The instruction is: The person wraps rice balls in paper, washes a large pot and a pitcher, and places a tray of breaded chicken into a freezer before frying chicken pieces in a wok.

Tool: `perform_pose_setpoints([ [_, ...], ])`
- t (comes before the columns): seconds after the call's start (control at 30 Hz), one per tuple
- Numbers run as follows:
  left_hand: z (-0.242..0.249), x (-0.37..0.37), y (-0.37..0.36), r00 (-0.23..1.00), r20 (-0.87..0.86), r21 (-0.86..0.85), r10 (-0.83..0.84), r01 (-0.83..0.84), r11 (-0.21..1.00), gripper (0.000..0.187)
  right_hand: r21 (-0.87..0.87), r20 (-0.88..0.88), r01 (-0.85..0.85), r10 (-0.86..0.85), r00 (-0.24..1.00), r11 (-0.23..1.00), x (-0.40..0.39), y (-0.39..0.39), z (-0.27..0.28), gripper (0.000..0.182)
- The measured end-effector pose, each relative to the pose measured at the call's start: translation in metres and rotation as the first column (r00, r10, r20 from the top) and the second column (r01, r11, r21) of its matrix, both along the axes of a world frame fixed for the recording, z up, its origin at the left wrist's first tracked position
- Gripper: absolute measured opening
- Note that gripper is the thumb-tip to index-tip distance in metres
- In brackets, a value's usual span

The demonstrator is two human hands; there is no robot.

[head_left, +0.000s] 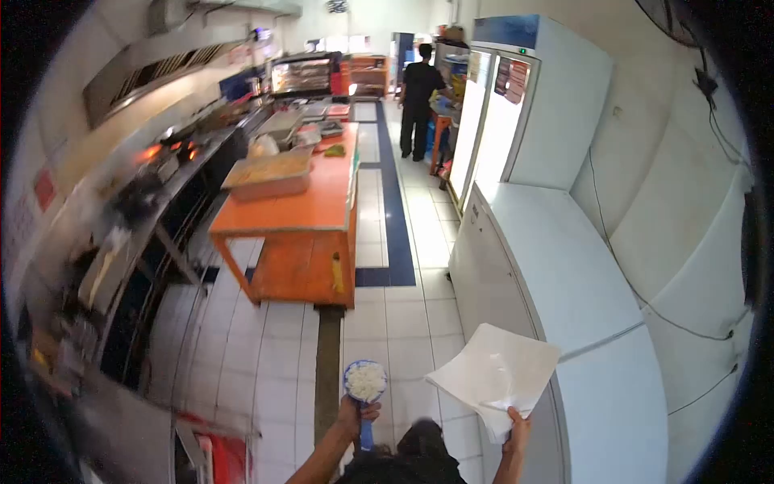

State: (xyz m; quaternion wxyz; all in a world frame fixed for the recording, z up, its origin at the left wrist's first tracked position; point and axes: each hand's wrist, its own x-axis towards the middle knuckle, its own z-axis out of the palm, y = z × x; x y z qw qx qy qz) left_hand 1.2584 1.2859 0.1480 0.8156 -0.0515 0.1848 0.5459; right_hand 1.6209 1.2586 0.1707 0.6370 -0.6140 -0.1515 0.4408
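In my left hand (355, 413) is a blue plastic scoop (367, 437), its round bowl heaped with white rice (367, 381). The fingers wrap around the handle just below the bowl, and the scoop is held over the tiled floor in front of my legs. My right hand (517, 432) pinches a stack of pale wrapping paper sheets (500, 369) at its lower corner. The sheets fan out and bend a little, overlapping the edge of the white chest freezer in this view.
An orange table (278, 216) ahead bears a large food tray (270, 179) and other containers. Stoves with flames (153, 152) line the left. White chest freezers (556, 242) and a glass-door fridge (556, 105) stand right. Down the aisle, a person (421, 101) in dark clothes stands.
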Motion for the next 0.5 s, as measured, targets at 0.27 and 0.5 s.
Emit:
perform_pose_setpoints([
  [0.27, -0.013, 0.012, 0.365, 0.997, 0.081, 0.140, 0.016, -0.027, 0.990, 0.033, 0.105, -0.041, -0.101, 0.105, 0.994, 0.989, -0.015, 0.378, -0.022, 0.056],
  [0.5, 0.007, -0.023, 0.587, 0.957, 0.018, 0.113, 0.289, -0.289, 0.951, 0.031, -0.029, -0.104, -0.355, 0.351, 0.931, 0.934, -0.066, 0.709, 0.001, 0.062],
])
